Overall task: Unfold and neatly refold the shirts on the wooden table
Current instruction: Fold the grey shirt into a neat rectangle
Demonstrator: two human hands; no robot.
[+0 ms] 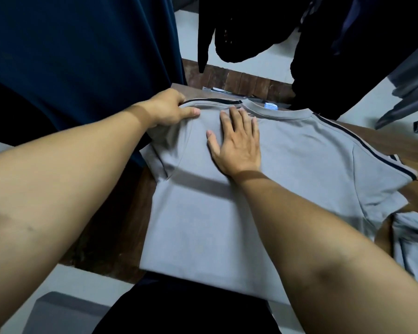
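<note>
Left hand (169, 109): thumb laid on top, fingers curled over the far shoulder edge of the grey shirt (227, 213), pinching the fabric where a dark stripe (212, 101) starts and runs toward the collar (285, 113).

Right hand (237, 143): flat, palm down, fingers straight and a little spread, pressing on the shirt just below the collar. Holds nothing. The two hands are near each other but not touching.

Shirt: spread on the wooden counter (393, 147), collar at the far side, lower edge at the near edge of the counter. A small blue label (271, 106) shows inside the neck. On the person's right the short sleeve (381, 179) lies out flat, with the same dark stripe along its shoulder line to the cuff. On the person's left the shirt's side runs as one straight edge; how the sleeve lies there I cannot tell.

Right of the shirt, at the frame edge: a second grey garment (415, 239) on the counter, blurred, just beside the spread sleeve.

Beyond the counter: a dark blue garment (82, 56) hangs at the left, black garments (239, 32) hang at centre, grey garments (415, 88) at the far right.
</note>
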